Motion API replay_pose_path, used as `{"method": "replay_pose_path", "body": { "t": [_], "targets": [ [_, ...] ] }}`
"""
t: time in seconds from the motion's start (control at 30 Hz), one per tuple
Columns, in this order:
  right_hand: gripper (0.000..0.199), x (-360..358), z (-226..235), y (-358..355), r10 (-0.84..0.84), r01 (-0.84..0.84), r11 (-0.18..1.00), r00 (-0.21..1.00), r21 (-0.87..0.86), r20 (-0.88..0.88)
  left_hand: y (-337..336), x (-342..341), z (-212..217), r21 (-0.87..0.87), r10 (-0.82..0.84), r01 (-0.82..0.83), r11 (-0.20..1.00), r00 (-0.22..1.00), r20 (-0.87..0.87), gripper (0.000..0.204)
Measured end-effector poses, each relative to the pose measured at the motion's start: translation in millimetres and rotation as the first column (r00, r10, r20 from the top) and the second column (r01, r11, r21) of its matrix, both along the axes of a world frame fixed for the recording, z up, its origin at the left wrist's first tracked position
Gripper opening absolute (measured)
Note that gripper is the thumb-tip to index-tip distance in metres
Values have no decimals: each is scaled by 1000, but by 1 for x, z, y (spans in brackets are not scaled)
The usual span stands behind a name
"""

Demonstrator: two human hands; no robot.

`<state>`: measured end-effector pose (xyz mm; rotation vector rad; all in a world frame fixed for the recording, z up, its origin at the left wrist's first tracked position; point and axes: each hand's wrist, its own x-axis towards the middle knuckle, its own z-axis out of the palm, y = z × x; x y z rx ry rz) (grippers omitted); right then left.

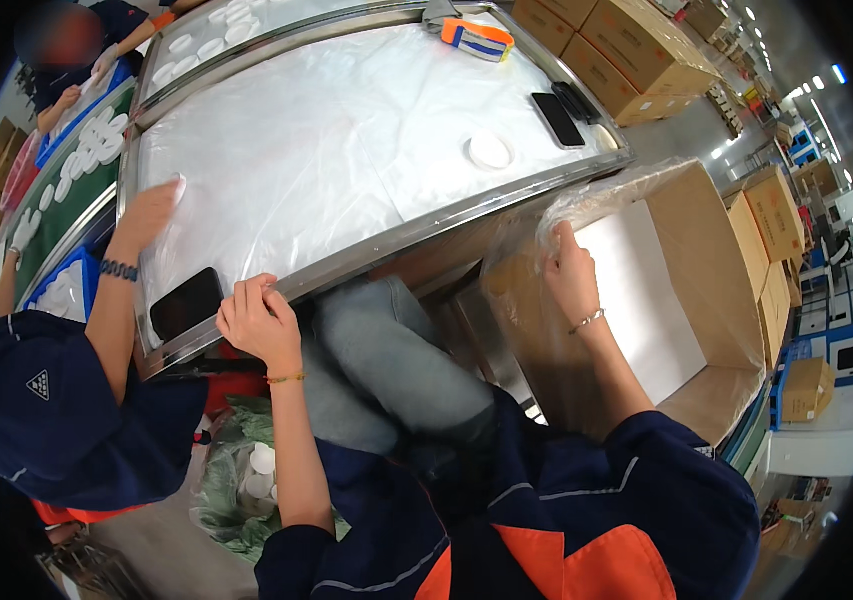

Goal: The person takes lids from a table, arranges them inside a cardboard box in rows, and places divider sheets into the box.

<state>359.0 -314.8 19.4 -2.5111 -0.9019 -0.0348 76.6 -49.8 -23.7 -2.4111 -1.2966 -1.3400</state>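
My right hand point(573, 278) is closed on the clear plastic liner point(549, 225) at the near-left rim of an open cardboard carton point(701, 225). Inside that carton lies a flat white sheet point(636, 300). My left hand point(260, 320) is at the near metal edge of the table point(386, 235), its fingers curled; whatever they might hold is hidden. Close beside it, a black phone point(186, 305) rests on the table's corner. A white round lid-like piece point(489, 151) sits on the film-covered tabletop, toward its right end.
At left, a co-worker's hand point(151, 215) presses a white piece on the tabletop. Another phone point(557, 120) and an orange-and-blue strap point(477, 40) lie on the far right. White pieces cover a green conveyor point(86, 180). A plastic bag point(236, 480) stands below my left arm; cartons point(636, 60) are stacked behind.
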Motion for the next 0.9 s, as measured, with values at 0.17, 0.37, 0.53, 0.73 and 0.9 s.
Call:
{"method": "replay_pose_path", "body": {
  "t": [0.17, 0.37, 0.53, 0.73, 0.9],
  "targets": [
    [34, -16, 9, 6, 6, -7, 1000, 998, -21, -62, 1, -1, 1, -3, 4, -4, 1000, 1000, -13, 15],
    [34, -5, 9, 9, 20, -24, 995, 999, -97, -40, -3, 7, 7, 9, -37, 37, 999, 999, -21, 15],
    [29, -8, 11, 12, 4, -7, 992, 1000, -125, -25, -7, -1, 3, -3, -37, 37, 999, 995, -90, 14],
    [29, -6, 8, 12, 37, -40, 991, 999, -125, -27, -8, -5, 5, -15, -68, 67, 998, 994, -89, 15],
    [51, 0, -6, 4, 107, -105, 994, 992, -23, 74, -3, -8, 9, -15, -95, 94, 995, 993, -73, 11]
  ]
}}
